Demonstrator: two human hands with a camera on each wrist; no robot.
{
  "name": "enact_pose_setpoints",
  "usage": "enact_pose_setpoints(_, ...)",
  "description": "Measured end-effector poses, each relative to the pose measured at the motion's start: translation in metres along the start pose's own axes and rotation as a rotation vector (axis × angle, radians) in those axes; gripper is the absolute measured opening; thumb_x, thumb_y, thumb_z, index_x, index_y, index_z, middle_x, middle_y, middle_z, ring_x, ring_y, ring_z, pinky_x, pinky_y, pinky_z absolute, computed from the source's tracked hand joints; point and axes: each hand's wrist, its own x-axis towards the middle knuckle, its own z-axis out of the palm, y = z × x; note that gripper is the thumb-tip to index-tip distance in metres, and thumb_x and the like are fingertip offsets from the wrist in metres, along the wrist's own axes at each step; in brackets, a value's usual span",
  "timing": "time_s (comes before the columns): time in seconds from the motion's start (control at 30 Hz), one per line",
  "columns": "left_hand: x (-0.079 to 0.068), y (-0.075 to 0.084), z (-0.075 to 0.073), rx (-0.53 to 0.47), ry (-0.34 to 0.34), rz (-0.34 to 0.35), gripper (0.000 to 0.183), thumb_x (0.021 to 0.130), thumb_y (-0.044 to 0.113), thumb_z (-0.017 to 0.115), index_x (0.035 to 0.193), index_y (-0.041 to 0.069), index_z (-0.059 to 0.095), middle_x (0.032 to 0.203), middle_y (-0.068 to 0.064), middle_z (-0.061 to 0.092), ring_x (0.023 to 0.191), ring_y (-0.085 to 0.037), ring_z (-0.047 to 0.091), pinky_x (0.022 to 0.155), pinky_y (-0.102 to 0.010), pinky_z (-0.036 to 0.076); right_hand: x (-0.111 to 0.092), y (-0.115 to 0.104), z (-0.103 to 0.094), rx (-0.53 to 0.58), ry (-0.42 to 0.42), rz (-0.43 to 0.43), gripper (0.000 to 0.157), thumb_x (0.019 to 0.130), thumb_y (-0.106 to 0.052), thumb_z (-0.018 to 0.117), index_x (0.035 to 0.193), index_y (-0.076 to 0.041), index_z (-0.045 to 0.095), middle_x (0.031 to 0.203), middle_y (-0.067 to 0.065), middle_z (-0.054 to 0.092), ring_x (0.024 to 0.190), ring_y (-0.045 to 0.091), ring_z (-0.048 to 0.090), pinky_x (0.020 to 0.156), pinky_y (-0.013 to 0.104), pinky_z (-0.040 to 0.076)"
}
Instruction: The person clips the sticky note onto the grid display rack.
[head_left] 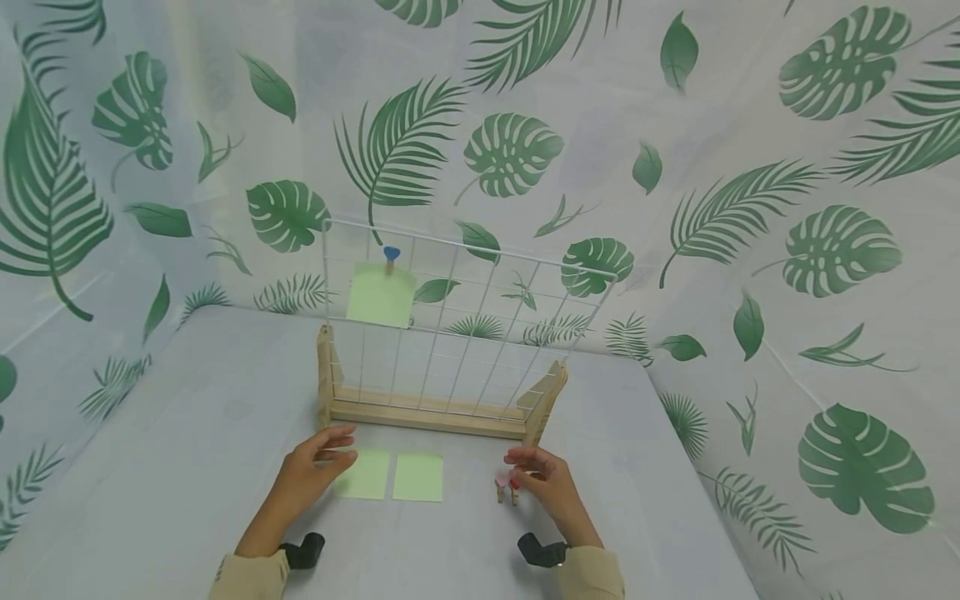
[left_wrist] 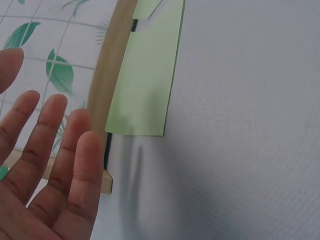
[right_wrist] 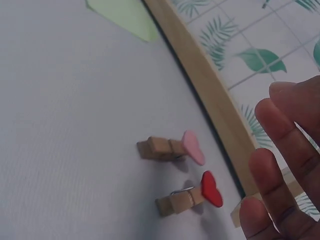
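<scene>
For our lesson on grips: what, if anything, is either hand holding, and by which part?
Nothing: the left hand is near the green paper squares, the right hand near two heart-topped clothespins.

Pale-green paper squares (head_left: 418, 477), two in number, lie flat side by side on the table (head_left: 225, 433), narrowly separated. Wooden clothespins, one with a pink heart (right_wrist: 172, 147) and one with a red heart (right_wrist: 185, 200), lie near each other, hearts toward the wood-based wire grid (head_left: 480, 248). A third green square (head_left: 380, 296) hangs there, held by a blue-heart clothespin (head_left: 391, 258).
</scene>
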Motion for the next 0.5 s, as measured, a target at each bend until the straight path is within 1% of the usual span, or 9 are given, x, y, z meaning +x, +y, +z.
enact_pose_setpoints(0.13,0.001,-0.002,-0.001,0.014,-0.001,-0.011,0.046,0.104,0.017,0.075,0.147,0.006,0.064,0.139,-0.02,0.07,0.122,-0.037,0.069,0.095,-0.043,0.06,0.002,0.007,0.0,-0.035,-0.003,0.011,0.03,0.095,0.002,0.075,0.124,0.008,0.07,0.122,0.024,0.075,0.107,0.016,0.068,0.09,0.025,0.054)
enact_pose_setpoints(0.2,0.003,-0.003,-0.001,0.023,0.0,-0.015,0.046,0.104,0.017,0.074,0.147,0.005,0.064,0.139,-0.02,0.069,0.121,-0.038,0.07,0.092,-0.041,0.06,0.002,0.01,0.0,-0.057,-0.006,0.005,0.029,0.095,0.001,0.076,0.123,0.008,0.071,0.121,0.023,0.076,0.106,0.015,0.068,0.09,0.026,0.054)
enact_pose_setpoints(0.27,0.004,-0.005,-0.001,0.029,0.002,-0.022,0.046,0.104,0.017,0.074,0.147,0.005,0.064,0.139,-0.021,0.069,0.12,-0.038,0.07,0.09,-0.04,0.06,0.002,0.013,0.0,-0.085,-0.014,-0.022,0.028,0.095,0.0,0.075,0.121,0.008,0.071,0.119,0.022,0.076,0.104,0.014,0.068,0.09,0.027,0.054)
enact_pose_setpoints(0.33,0.006,-0.006,-0.002,0.039,0.006,-0.034,0.045,0.104,0.017,0.073,0.147,0.005,0.064,0.14,-0.022,0.068,0.12,-0.039,0.07,0.091,-0.042,0.06,0.003,0.015,0.001,-0.12,-0.017,-0.049,0.027,0.095,0.0,0.076,0.12,0.007,0.071,0.116,0.02,0.077,0.103,0.013,0.069,0.089,0.027,0.053)
enact_pose_setpoints(0.43,0.008,-0.008,-0.002,0.061,0.011,-0.05,0.045,0.105,0.017,0.072,0.146,0.004,0.064,0.142,-0.025,0.066,0.121,-0.041,0.069,0.094,-0.049,0.059,0.004,0.018,0.001,-0.148,-0.02,-0.063,0.025,0.095,0.0,0.076,0.118,0.007,0.072,0.114,0.018,0.078,0.102,0.014,0.071,0.089,0.027,0.054)
enact_pose_setpoints(0.5,0.009,-0.009,-0.003,0.078,0.009,-0.059,0.045,0.105,0.018,0.071,0.146,0.003,0.063,0.144,-0.026,0.065,0.123,-0.043,0.068,0.097,-0.053,0.058,0.005,0.019,0.002,-0.154,-0.024,-0.046,0.026,0.094,0.001,0.077,0.119,0.007,0.072,0.114,0.018,0.078,0.104,0.018,0.071,0.089,0.026,0.054)
